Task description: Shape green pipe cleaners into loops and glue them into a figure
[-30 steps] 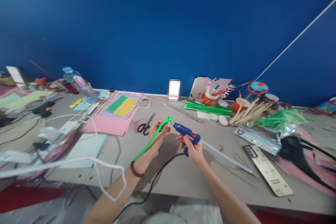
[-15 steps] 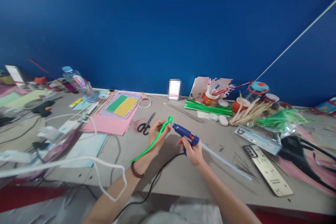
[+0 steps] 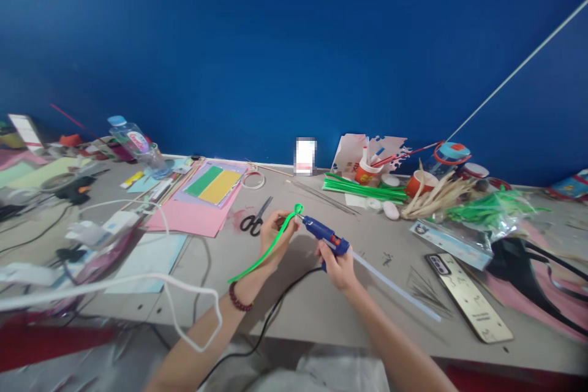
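Observation:
My left hand pinches a bright green pipe cleaner, bent into a small loop at its upper end. The pipe cleaner's long tail hangs back over my wrist, above a dark beaded bracelet. In my right hand is a blue glue gun, gripped by its handle. The glue gun's nozzle points left and meets the pipe cleaner just under the loop; whether glue is coming out is too small to tell. A long translucent glue stick sticks out of the gun's rear.
Black scissors lie left of my left hand. Behind are a tape roll, a bundle of green pipe cleaners and a red cup of pens. A phone lies at right; a white cable loops at left.
Almost nothing differs. The glue stick's rear end has dipped slightly, while both hands keep their places and their holds.

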Tool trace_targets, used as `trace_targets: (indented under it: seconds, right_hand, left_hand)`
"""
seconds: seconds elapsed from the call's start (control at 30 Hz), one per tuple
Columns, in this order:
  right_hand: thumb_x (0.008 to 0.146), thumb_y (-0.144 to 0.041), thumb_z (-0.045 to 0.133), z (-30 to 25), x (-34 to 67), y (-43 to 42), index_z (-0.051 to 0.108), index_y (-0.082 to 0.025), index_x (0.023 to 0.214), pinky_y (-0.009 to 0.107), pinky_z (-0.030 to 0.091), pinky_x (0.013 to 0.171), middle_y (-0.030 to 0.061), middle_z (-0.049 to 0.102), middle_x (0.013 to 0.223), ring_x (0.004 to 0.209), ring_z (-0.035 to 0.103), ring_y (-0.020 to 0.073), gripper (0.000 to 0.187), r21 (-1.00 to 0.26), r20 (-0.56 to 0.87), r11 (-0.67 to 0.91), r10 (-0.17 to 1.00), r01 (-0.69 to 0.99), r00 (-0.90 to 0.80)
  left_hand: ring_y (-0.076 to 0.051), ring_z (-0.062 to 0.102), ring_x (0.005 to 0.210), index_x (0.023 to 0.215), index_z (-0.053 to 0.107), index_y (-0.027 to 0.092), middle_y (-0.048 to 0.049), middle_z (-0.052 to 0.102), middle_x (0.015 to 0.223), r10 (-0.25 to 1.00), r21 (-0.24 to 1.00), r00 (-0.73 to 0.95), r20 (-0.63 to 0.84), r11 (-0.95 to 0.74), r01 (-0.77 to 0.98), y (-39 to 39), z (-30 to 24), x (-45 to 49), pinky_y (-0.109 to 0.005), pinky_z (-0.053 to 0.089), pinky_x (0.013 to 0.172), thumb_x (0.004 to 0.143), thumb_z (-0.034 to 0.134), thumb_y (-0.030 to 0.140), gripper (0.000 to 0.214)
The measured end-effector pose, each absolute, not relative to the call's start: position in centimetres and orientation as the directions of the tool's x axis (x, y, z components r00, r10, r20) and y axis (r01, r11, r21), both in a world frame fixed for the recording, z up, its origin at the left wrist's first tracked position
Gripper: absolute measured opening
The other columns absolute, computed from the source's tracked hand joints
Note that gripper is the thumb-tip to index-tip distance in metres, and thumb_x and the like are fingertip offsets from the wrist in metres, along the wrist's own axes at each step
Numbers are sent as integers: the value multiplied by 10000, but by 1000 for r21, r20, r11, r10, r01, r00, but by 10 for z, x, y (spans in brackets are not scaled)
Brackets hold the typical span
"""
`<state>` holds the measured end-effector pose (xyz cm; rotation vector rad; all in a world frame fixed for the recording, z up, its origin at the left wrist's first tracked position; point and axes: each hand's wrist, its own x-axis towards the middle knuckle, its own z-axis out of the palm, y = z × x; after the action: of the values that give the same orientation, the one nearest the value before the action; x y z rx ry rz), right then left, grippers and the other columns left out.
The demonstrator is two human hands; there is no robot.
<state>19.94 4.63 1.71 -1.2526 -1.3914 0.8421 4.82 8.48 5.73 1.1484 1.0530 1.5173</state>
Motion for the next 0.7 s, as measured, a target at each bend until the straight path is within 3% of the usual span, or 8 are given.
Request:
trace_targets:
  seconds: [0.7]
  right_hand:
    - [811, -434, 525, 19, 198, 46, 611, -151, 580, 244, 410, 426, 12, 528, 435, 392, 485, 122, 376, -957, 215, 192, 972, 216, 90]
  left_hand:
    - [-126, 582, 586, 742, 580, 171, -2, 616, 617, 974, 967, -155, 163, -189, -169, 88, 50, 48, -247, 471, 588, 693, 682, 339, 203]
